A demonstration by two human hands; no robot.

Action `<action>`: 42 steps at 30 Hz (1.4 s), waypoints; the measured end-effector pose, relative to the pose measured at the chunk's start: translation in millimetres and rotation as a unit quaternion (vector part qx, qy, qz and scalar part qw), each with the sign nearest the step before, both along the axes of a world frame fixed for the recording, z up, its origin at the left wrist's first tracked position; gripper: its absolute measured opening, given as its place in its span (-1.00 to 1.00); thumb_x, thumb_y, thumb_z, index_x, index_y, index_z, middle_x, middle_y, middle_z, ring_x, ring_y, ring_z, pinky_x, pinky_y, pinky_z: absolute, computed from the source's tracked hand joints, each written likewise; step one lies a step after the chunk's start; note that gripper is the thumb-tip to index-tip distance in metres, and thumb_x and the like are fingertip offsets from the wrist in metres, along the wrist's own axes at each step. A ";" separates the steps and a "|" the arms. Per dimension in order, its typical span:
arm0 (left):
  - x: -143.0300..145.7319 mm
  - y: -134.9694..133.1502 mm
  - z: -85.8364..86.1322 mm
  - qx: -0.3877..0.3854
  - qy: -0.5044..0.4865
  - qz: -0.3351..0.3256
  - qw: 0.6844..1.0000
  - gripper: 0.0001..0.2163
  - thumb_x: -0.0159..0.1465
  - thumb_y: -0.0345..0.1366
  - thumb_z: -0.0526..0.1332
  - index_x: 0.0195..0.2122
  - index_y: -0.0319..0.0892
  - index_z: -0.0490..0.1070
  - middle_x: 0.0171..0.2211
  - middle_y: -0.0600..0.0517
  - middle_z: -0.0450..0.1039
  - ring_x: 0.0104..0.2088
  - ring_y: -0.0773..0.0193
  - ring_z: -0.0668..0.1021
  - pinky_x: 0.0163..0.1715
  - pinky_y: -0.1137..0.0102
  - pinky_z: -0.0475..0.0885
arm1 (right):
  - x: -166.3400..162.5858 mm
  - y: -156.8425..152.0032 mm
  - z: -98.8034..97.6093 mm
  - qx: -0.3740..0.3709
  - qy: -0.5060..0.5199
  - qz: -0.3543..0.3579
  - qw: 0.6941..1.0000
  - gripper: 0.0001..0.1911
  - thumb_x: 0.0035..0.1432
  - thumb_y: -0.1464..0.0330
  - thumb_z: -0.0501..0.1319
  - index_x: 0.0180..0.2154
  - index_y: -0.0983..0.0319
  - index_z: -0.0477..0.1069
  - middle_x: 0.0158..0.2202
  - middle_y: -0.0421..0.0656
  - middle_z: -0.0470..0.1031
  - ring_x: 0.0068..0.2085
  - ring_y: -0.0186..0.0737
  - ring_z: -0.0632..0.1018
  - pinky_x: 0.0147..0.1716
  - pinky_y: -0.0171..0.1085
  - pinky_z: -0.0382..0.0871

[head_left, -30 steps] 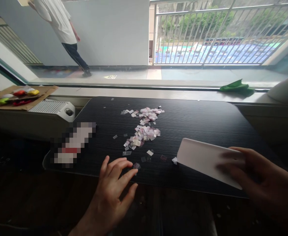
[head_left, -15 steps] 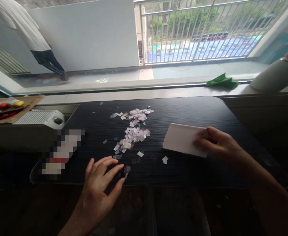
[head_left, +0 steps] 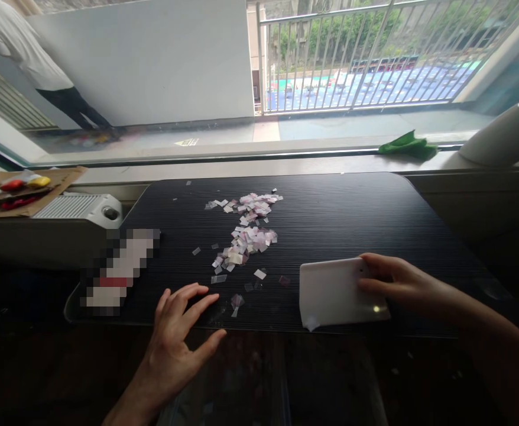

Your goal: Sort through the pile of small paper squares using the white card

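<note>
My left hand (head_left: 177,334) lies flat with spread fingers on the front edge of the black tabletop (head_left: 352,219), holding nothing, just left of a few stray paper bits (head_left: 236,302). My right hand (head_left: 396,283) grips the right side of a white flat card (head_left: 337,293) pressed on the table near its front edge. A small paper scrap (head_left: 310,323) sits at the card's lower left corner. A pile of small pink and white paper squares (head_left: 246,234) lies in the middle of the table, beyond both hands.
A blurred-out object (head_left: 120,272) lies at the table's left front. A white heater (head_left: 82,208) and a cardboard tray with coloured items (head_left: 20,189) stand at the left. A green cloth (head_left: 408,145) lies on the sill. Another person's sleeve (head_left: 503,139) rests at the right; someone stands outside (head_left: 24,53).
My right hand has drawn the white card back toward the table's front edge, dragging a paper scrap with it. My left hand has stayed flat at the edge.
</note>
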State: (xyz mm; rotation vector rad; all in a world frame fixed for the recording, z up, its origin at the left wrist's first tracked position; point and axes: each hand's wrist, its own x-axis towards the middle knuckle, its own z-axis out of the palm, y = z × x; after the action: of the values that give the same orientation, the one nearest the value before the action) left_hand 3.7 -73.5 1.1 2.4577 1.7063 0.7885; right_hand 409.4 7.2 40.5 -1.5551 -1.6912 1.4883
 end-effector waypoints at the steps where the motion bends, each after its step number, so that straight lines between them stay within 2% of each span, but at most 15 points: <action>1: 0.1 0.2 -0.2 -0.002 -0.002 0.001 1.000 -0.64 0.24 -0.20 0.27 0.08 0.01 0.41 0.06 -0.04 0.41 0.10 0.00 0.48 0.29 -0.17 0.06 | 0.6 -2.5 1.7 -0.011 0.007 -0.001 1.000 -0.74 0.10 0.14 0.28 -0.32 0.20 0.46 -0.42 -0.23 0.53 -0.37 -0.18 0.54 -0.42 -0.27 0.41; 4: -0.2 0.7 -0.1 -0.004 -0.002 -0.003 1.000 -0.64 0.24 -0.20 0.27 0.08 0.00 0.41 0.06 -0.04 0.42 0.11 -0.01 0.48 0.29 -0.17 0.07 | 2.0 -14.9 10.8 -0.016 0.016 -0.025 0.999 -0.72 0.08 0.10 0.31 -0.39 0.19 0.46 -0.43 -0.23 0.54 -0.38 -0.19 0.55 -0.43 -0.29 0.42; 7: 0.2 0.6 0.3 0.001 -0.003 -0.005 1.000 -0.65 0.25 -0.20 0.27 0.08 -0.01 0.40 0.06 -0.05 0.41 0.11 -0.01 0.47 0.28 -0.18 0.07 | 0.4 -33.9 25.8 0.013 -0.001 -0.063 0.998 -0.68 0.07 0.04 0.30 -0.40 0.16 0.47 -0.46 -0.23 0.55 -0.42 -0.20 0.53 -0.48 -0.31 0.38; 11: 1.0 -0.8 1.1 -0.004 -0.002 0.000 1.000 -0.65 0.26 -0.21 0.26 0.08 -0.01 0.40 0.06 -0.05 0.41 0.11 0.00 0.47 0.28 -0.19 0.07 | -10.1 -53.0 44.2 0.113 -0.085 -0.135 0.981 -0.73 0.04 0.06 0.32 -0.27 0.06 0.52 -0.43 -0.24 0.61 -0.38 -0.13 0.58 -0.38 -0.25 0.41; 14: 1.8 -1.9 1.7 -0.013 0.000 0.006 1.000 -0.65 0.26 -0.22 0.26 0.08 -0.02 0.41 0.07 -0.06 0.42 0.12 0.00 0.48 0.28 -0.19 0.09 | -23.1 -51.0 45.8 0.172 -0.098 -0.181 0.963 -0.71 0.04 0.02 0.31 -0.24 0.02 0.48 -0.36 -0.25 0.66 -0.27 -0.05 0.63 -0.23 -0.18 0.45; 20: 5.2 -3.6 1.1 -0.010 -0.004 0.013 1.000 -0.65 0.27 -0.22 0.25 0.09 -0.04 0.40 0.07 -0.08 0.41 0.13 -0.02 0.47 0.26 -0.20 0.12 | -46.3 -23.4 25.6 0.214 -0.088 -0.142 0.962 -0.75 0.11 0.11 0.25 -0.19 0.06 0.41 -0.34 -0.20 0.68 -0.26 -0.01 0.67 -0.20 -0.07 0.51; 23: 6.4 -5.0 0.8 -0.013 -0.008 0.012 1.000 -0.65 0.27 -0.23 0.25 0.10 -0.04 0.38 0.08 -0.10 0.40 0.14 -0.03 0.46 0.26 -0.22 0.10 | -59.2 -13.1 22.2 0.247 -0.084 -0.137 0.956 -0.75 0.14 0.13 0.22 -0.17 0.08 0.41 -0.34 -0.18 0.68 -0.28 -0.02 0.68 -0.24 -0.08 0.52; 26: 7.3 -5.8 1.3 -0.021 -0.008 0.013 1.000 -0.64 0.27 -0.25 0.25 0.11 -0.03 0.36 0.09 -0.10 0.40 0.16 -0.02 0.44 0.27 -0.21 0.10 | -70.2 -8.9 25.3 0.263 -0.085 -0.100 0.956 -0.77 0.17 0.18 0.20 -0.14 0.09 0.41 -0.32 -0.18 0.68 -0.29 -0.06 0.68 -0.25 -0.13 0.50; 29: 8.3 -6.0 1.6 -0.020 -0.010 0.016 1.000 -0.63 0.27 -0.26 0.25 0.11 -0.03 0.36 0.09 -0.10 0.40 0.17 0.00 0.43 0.28 -0.19 0.09 | -68.6 -12.2 30.6 0.265 -0.130 -0.061 0.953 -0.80 0.19 0.19 0.18 -0.15 0.08 0.41 -0.32 -0.17 0.69 -0.30 -0.06 0.67 -0.26 -0.15 0.47; 31: 8.9 -6.0 1.4 -0.022 -0.010 0.016 1.000 -0.64 0.27 -0.26 0.25 0.11 -0.04 0.36 0.09 -0.09 0.40 0.17 0.00 0.43 0.29 -0.18 0.08 | -61.0 -18.0 34.3 0.272 -0.161 -0.067 0.946 -0.79 0.19 0.17 0.19 -0.15 0.06 0.41 -0.32 -0.18 0.69 -0.29 -0.05 0.67 -0.27 -0.17 0.46; 34: 9.0 -6.0 1.0 -0.027 -0.012 0.018 0.999 -0.65 0.28 -0.24 0.25 0.10 -0.04 0.38 0.09 -0.09 0.40 0.17 0.00 0.43 0.30 -0.17 0.06 | -51.9 -26.5 39.9 0.278 -0.215 -0.105 0.930 -0.78 0.16 0.14 0.18 -0.15 0.02 0.41 -0.32 -0.23 0.69 -0.33 -0.07 0.67 -0.44 -0.23 0.42; 36: 8.6 -5.9 1.1 -0.024 -0.013 0.017 0.999 -0.65 0.28 -0.24 0.25 0.09 -0.05 0.38 0.09 -0.09 0.40 0.16 0.00 0.43 0.29 -0.17 0.07 | -52.6 -28.7 42.7 0.276 -0.215 -0.115 0.930 -0.79 0.16 0.15 0.18 -0.16 0.02 0.40 -0.32 -0.23 0.69 -0.33 -0.08 0.67 -0.48 -0.25 0.40; 40: 7.9 -5.3 1.7 -0.014 -0.005 0.010 1.000 -0.65 0.29 -0.25 0.24 0.10 -0.04 0.36 0.07 -0.09 0.39 0.15 0.00 0.43 0.28 -0.18 0.07 | -58.0 -27.3 46.8 0.243 -0.186 -0.098 0.947 -0.78 0.16 0.14 0.17 -0.17 0.04 0.39 -0.32 -0.21 0.70 -0.25 -0.03 0.67 -0.25 -0.15 0.44; 42: 8.1 -5.0 1.6 -0.008 -0.001 0.007 1.000 -0.66 0.30 -0.25 0.23 0.10 -0.04 0.35 0.07 -0.09 0.39 0.15 0.01 0.43 0.28 -0.17 0.08 | -51.7 -28.4 48.5 0.216 -0.202 -0.099 0.950 -0.75 0.13 0.08 0.17 -0.20 0.02 0.41 -0.32 -0.24 0.69 -0.26 -0.01 0.67 -0.24 -0.13 0.44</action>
State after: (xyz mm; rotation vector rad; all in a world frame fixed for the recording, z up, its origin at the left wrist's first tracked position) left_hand 11.8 -78.5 2.7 2.4367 1.7252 0.7749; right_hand 357.7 -21.2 88.9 -1.7857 -1.8477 0.6649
